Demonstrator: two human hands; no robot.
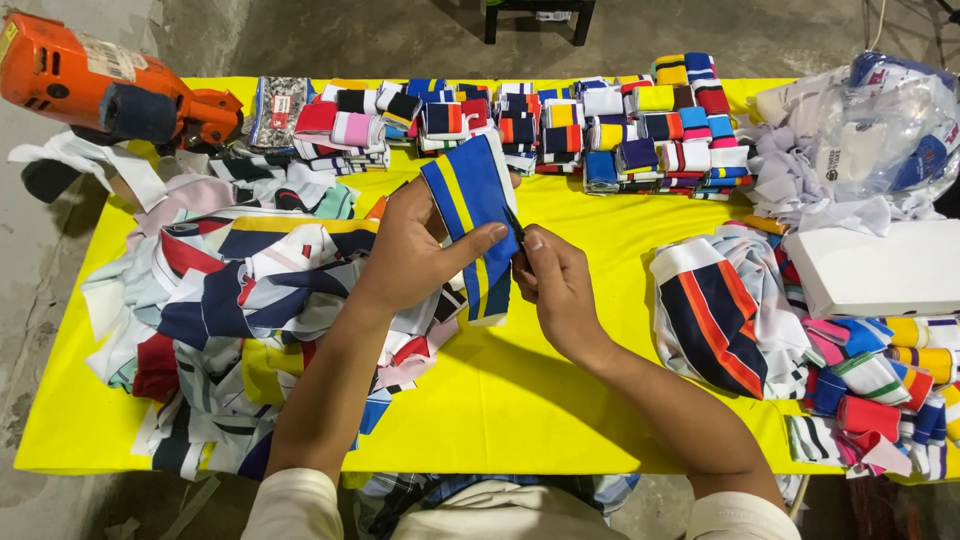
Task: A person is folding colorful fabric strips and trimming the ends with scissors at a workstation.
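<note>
We look down over our own two arms at a yellow desk [560,400] covered in striped knit cloth pieces. Our left hand [405,250] holds up a blue strip with yellow stripes [470,200], thumb laid across its front and the fingers curled behind it, so the hand is pinching the strip. The strip's long axis runs from upper left down to lower right, rising above the left hand and hanging below it, lifted clear of the desk near its middle. Our right hand [555,280] sits just beside the strip's right edge, fingers pressed together around a small dark tool [514,224] whose tip touches the cloth; what the tool is, we cannot tell. Both hands are at the strip, the left carrying it, the right meeting it from the right side.

To the left lies a loose heap of mixed strips [230,300]. Along the far edge sit neat folded stacks [560,125]. An orange power tool [100,85] rests at the far left corner. To the right are a white box [870,265], a clear plastic bag [880,130] and more striped pieces [720,310].
</note>
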